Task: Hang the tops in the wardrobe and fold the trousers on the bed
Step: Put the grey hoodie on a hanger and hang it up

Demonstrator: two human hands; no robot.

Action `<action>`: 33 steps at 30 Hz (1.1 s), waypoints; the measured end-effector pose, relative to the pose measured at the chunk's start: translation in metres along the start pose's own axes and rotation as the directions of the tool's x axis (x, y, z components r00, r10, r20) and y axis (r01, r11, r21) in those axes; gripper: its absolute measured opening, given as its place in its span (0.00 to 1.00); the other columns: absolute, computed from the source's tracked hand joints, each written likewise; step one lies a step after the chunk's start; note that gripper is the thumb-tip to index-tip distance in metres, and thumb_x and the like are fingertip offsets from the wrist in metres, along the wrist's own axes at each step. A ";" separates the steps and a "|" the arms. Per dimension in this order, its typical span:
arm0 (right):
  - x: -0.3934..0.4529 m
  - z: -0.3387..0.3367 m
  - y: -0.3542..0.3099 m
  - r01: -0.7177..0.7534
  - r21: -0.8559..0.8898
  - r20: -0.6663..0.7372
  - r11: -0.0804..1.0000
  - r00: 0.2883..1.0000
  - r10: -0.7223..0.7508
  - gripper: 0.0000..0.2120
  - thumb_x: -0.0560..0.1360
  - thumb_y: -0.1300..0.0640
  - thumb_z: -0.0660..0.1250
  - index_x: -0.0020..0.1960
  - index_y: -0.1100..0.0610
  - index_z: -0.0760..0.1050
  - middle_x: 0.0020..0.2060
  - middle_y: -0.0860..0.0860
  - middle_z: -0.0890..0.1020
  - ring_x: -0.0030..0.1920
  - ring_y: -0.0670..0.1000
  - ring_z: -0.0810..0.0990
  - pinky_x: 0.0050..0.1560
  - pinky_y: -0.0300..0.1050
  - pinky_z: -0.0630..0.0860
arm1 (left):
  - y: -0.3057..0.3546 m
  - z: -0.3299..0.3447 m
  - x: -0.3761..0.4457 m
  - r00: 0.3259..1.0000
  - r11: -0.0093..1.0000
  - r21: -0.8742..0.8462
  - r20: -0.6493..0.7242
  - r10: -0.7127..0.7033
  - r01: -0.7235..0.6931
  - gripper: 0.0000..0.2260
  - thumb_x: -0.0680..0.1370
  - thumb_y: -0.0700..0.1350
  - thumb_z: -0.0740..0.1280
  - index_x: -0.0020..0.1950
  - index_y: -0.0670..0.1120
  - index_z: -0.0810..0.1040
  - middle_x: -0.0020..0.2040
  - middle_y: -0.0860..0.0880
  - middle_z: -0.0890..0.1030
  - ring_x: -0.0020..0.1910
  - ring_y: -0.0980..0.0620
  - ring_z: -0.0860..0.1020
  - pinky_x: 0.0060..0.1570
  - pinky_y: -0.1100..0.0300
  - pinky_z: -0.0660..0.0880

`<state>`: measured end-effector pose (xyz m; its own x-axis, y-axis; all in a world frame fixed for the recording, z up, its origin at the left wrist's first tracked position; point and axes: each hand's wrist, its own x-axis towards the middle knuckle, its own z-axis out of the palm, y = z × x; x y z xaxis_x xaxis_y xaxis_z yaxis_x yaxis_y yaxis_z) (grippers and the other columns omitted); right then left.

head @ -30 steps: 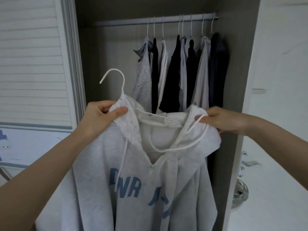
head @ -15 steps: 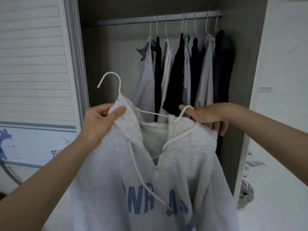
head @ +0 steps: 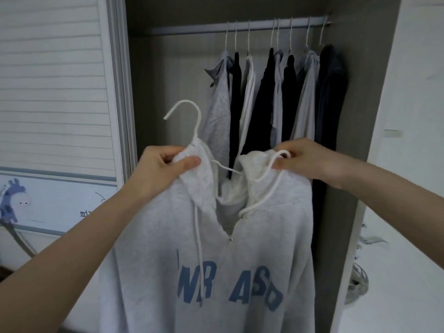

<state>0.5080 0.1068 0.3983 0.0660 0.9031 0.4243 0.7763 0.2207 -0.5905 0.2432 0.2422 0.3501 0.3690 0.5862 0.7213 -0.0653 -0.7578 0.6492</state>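
Gripping the hoodie neckline, left hand unchanged, right hand now pinching its drawstring.

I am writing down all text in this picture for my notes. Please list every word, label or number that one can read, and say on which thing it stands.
"NR ASD": blue letters on the grey hoodie; folds hide part of the print, so the reading is uncertain.
"mi": dark handwriting on the white wall panel at left, cut off by the left arm.
No other text can be read.
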 end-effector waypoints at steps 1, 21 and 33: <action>0.004 0.012 -0.009 0.070 -0.035 -0.050 0.997 0.996 -0.072 0.06 0.74 0.57 0.70 0.42 0.58 0.80 0.33 0.47 0.78 0.35 0.40 0.74 0.35 0.30 0.71 | 0.002 0.009 0.001 0.999 0.999 0.039 0.035 0.027 -0.028 0.07 0.69 0.52 0.73 0.47 0.56 0.85 0.42 0.56 0.86 0.40 0.60 0.83 0.38 0.68 0.78; 0.005 0.029 0.020 -0.061 0.643 -0.207 0.764 0.946 0.250 0.10 0.61 0.49 0.78 0.39 0.53 0.85 0.41 0.52 0.86 0.41 0.49 0.85 0.35 0.38 0.79 | -0.028 -0.061 0.012 0.999 0.909 0.416 -0.011 -0.031 0.033 0.25 0.71 0.62 0.64 0.40 0.38 0.79 0.35 0.37 0.77 0.33 0.42 0.73 0.34 0.60 0.67; 0.003 0.036 0.019 0.036 0.574 -0.285 0.818 0.945 0.159 0.06 0.70 0.49 0.74 0.45 0.49 0.84 0.44 0.49 0.86 0.46 0.48 0.85 0.42 0.39 0.81 | -0.037 -0.037 0.011 1.000 0.859 0.511 0.005 0.021 -0.021 0.16 0.77 0.63 0.61 0.52 0.51 0.72 0.44 0.54 0.79 0.41 0.59 0.77 0.38 0.66 0.72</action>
<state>0.5000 0.1266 0.3637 0.3647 0.7835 0.5032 0.2771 0.4246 -0.8619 0.2148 0.2874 0.3425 0.3726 0.5688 0.7332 0.4100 -0.8097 0.4198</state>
